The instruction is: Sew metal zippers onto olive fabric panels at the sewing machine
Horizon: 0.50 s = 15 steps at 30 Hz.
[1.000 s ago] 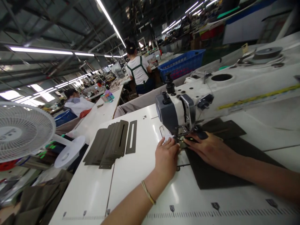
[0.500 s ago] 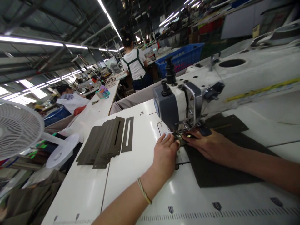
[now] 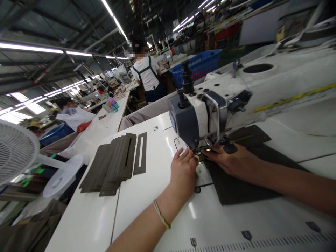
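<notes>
The left hand is by the needle end of the sewing machine, its fingers a bit bent and close together; I cannot tell if it pinches anything. The right hand lies on the dark cloth with its fingers reaching out, but the machine hides some of them, so I cannot tell if they grip. The dark cloth lies on the white bench, partly under the right arm. The machine's big head stands just past both hands and blocks some of the view. To the left is a pile of flat dark pieces, spread like cards, and just beside it one thin strip with a long slot. Farther left stands a white fan. On the far side is a blue basket with holes; I cannot tell what it holds. The bench is smooth and shiny.
</notes>
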Motion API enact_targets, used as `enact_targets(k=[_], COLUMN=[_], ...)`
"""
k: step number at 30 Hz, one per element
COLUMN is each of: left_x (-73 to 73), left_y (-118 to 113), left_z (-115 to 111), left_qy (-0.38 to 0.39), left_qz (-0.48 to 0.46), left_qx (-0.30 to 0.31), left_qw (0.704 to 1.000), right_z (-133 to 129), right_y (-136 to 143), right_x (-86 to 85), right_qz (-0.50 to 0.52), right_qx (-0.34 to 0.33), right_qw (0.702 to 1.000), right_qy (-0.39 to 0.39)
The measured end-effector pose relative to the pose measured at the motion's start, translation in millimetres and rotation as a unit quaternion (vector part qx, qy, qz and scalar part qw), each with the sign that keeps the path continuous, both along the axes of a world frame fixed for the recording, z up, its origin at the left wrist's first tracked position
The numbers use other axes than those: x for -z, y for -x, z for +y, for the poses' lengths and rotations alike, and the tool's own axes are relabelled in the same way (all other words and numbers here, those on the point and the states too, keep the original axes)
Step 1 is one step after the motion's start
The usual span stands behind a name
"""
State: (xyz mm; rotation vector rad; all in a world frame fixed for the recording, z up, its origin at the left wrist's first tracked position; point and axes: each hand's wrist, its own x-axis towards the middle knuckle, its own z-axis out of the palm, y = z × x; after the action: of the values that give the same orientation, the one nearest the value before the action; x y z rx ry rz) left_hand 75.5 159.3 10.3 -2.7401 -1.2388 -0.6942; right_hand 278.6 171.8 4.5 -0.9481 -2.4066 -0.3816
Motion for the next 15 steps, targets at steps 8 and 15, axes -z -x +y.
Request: enact_targets(k=[8,15], left_x=[2.1,1.6], left_y=[0.4,0.4], left_z=[3.8,4.6], left_qy=[-0.007,-0.008], left_qz=[-0.006,-0.004], left_qx=[-0.003,-0.006], left_qw=[1.0,1.0], right_z=[-6.9,-7.0], right_y=[8.4,10.8], right_x=[-11.8,-12.5], right_qz=[-0.024,0.009], right_qx=[0.032,0.032], right_qw=[0.998,0.999], right_qy=[-0.041,-0.033])
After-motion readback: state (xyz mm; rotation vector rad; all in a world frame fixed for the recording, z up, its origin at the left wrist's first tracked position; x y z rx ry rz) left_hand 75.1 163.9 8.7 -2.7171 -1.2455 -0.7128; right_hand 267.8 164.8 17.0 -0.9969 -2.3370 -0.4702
